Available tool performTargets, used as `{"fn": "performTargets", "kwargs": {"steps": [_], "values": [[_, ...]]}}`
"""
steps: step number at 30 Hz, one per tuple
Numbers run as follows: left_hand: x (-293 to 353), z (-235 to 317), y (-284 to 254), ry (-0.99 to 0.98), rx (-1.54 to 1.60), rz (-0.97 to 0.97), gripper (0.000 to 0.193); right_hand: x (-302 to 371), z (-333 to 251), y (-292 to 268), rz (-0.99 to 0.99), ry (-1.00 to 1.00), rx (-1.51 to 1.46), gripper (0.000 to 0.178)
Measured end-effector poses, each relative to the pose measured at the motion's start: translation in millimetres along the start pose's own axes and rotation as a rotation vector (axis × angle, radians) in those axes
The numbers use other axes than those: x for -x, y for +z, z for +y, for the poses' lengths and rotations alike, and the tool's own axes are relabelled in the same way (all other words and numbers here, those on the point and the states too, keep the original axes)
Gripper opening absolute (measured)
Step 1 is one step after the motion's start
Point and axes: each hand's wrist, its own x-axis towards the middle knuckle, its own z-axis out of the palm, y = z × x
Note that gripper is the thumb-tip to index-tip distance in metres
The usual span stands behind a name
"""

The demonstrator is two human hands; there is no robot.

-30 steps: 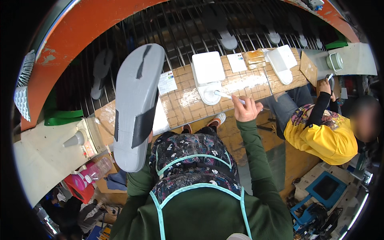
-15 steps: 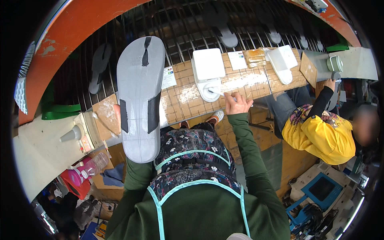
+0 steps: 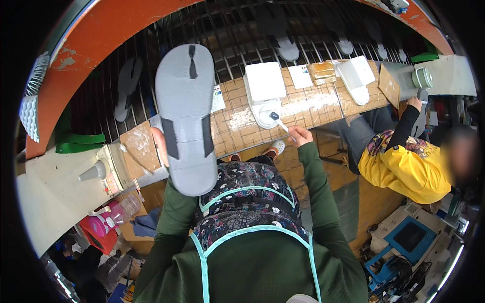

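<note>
Grey sole in left hand, brush in right hand

The black-patched sole is held up over the bench's near edge, grasped by the partly hidden left hand. The right hand pinches the brush, its dark tip at a white container's round cup. Further right, a co-worker sits in yellow.

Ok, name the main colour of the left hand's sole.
Grey; the sole shows best in the head view.
</note>
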Motion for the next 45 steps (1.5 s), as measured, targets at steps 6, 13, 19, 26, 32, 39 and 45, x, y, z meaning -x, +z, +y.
{"fn": "performTargets", "kwargs": {"steps": [6, 13, 19, 26, 32, 39, 45], "values": [[-23.3, -34.2, -24.2, -0.192, -0.081, -0.025, 0.073, 25.2, -40.9, 22.6, 0.113, -0.4, 0.041, 0.017], [-47.1, -73.4, 26.7, -0.037, -0.306, -0.081, 0.082, 104.7, -159.9, 58.6, 0.617, -1.205, 0.609, 0.029], [-10.8, -73.2, 60.5, 0.088, -0.574, -0.348, 0.087, 139.5, -178.0, 100.8, 0.259, -1.16, 0.157, 0.025], [7.6, -67.9, 44.6, 0.061, -0.617, -0.494, 0.087, 137.2, -184.6, 110.5, 0.264, -1.179, 0.151, 0.025], [7.0, -61.4, 22.1, 0.146, -0.794, -0.549, 0.089, 131.8, -199.8, 105.5, 0.301, -1.214, 0.187, 0.024], [-0.1, -52.7, 14.9, 0.242, -0.884, -0.669, 0.091, 126.2, -224.8, 89.1, 0.298, -1.278, 0.25, 0.023], [-0.6, -45.8, 22.5, 0.24, -0.895, -0.694, 0.083, 122.3, -242.9, 73.2, 0.322, -1.249, 0.37, 0.024]]}}
